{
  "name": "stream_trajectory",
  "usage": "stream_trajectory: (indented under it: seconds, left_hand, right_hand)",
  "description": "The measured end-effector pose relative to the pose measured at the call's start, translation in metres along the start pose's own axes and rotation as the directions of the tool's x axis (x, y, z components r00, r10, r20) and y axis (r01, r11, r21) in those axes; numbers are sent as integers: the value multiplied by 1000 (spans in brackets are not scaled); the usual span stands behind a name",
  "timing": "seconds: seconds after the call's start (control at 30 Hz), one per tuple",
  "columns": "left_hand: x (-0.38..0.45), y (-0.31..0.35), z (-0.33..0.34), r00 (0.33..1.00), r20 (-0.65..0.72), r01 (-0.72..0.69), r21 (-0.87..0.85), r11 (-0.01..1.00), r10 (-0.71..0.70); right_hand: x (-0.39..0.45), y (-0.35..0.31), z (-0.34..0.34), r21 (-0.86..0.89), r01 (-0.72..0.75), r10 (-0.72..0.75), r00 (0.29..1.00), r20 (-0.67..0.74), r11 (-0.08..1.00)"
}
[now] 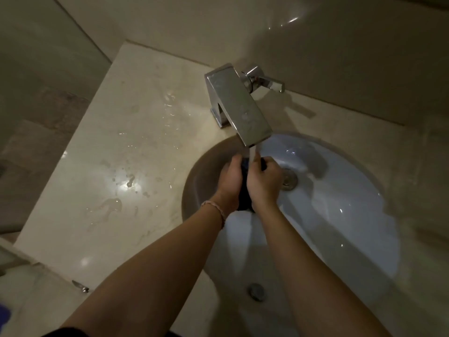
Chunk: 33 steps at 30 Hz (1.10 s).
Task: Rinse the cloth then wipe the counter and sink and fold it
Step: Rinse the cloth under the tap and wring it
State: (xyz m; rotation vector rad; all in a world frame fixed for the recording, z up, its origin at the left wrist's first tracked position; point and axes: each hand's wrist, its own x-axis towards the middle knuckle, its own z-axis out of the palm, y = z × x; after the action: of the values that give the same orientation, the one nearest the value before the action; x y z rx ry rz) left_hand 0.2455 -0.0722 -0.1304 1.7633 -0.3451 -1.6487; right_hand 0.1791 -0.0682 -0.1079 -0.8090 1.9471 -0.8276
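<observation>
A dark cloth (245, 195) is bunched between both hands over the white oval sink (340, 215). My left hand (229, 182) grips its left side and my right hand (263, 182) grips its right side, so most of the cloth is hidden. The hands sit right under the spout of the square chrome faucet (239, 105), and a thin stream of water falls onto the cloth's top. The pale stone counter (116, 147) left of the sink carries puddles and drops of water.
A chrome lever handle (263, 80) sticks out of the wall behind the faucet. The drain (289, 180) lies just right of my hands and an overflow hole (256, 291) sits in the near sink wall. A wall borders the counter at the back.
</observation>
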Motion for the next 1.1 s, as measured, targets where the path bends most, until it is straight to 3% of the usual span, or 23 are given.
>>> stream_trajectory:
  seconds: [0.07,0.17,0.33,0.43,0.53,0.7,0.83,1.03,1.1]
  left_hand:
    - [2,-5,-5,994,106,17,25,1000,-20]
    - [5,-12,-12,991,124,49,-9,999,-47]
    - [-8,-7,-4,999,-33,41,-1,999,-41]
    - [-21,-10,4,999,-45,-26,47,999,28]
    - [-25,-13,6,998,-54,-12,30,999,14]
    - [-8,7,4,967,-253,-45,-52,998,30]
    - [-5,12,5,974,-223,-59,-44,997,48]
    - [-5,8,-5,980,-148,96,-231,968,-133]
    - [-2,7,-4,988,-111,81,-208,975,-106]
  right_hand:
    - [0,0,1,20,-23,23,999,-46,1000]
    - [1,-3,-3,29,-33,34,999,-36,999]
    - [-2,-2,1,-25,-1,0,999,-35,1000]
    - [6,-3,-5,-80,11,-21,992,-123,997]
    - [10,-5,-10,-130,4,-19,994,-112,991]
    - [0,-8,-1,0,31,-31,999,-12,1000]
    - [-8,-8,-8,65,52,-50,998,-28,997]
    - [-9,-10,0,-69,90,-83,992,97,994]
    - [-3,-8,2,-75,57,-54,998,29,996]
